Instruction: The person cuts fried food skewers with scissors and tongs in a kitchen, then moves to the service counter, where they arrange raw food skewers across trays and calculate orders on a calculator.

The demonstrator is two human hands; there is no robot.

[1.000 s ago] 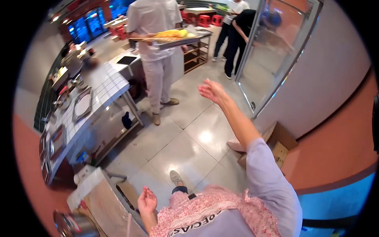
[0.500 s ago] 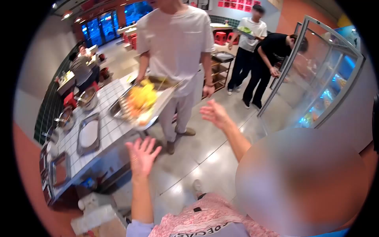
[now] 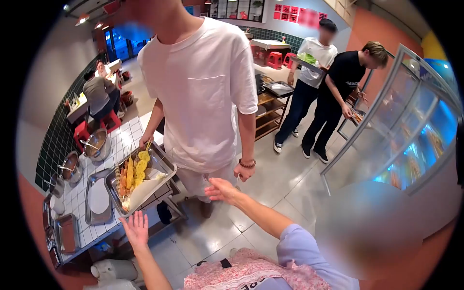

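Observation:
A person in a white T-shirt (image 3: 203,92) stands facing me and holds a metal tray (image 3: 158,158) by its far edge. On the tray lie several food skewers (image 3: 129,174), some yellow and some orange, beside a sheet of white paper (image 3: 144,194). My left hand (image 3: 136,232) is palm up with fingers spread, just below the tray's near corner; I cannot tell whether it touches. Farther right, my right hand (image 3: 222,190) reaches out with its fingers stretched, apart from the tray and holding nothing.
A white-tiled counter (image 3: 130,133) on the left bears metal pots (image 3: 96,145), a tray with a white sheet (image 3: 99,197) and a brownish tray (image 3: 69,233). At right stands a glass-doored cabinet (image 3: 411,130), door open. Two other people stand near it, one carrying a tray of greens (image 3: 308,60).
The person in white has come closer and the tray has moved left and down, now over the counter's edge. My left hand has shifted left and down; my right hand, left and down.

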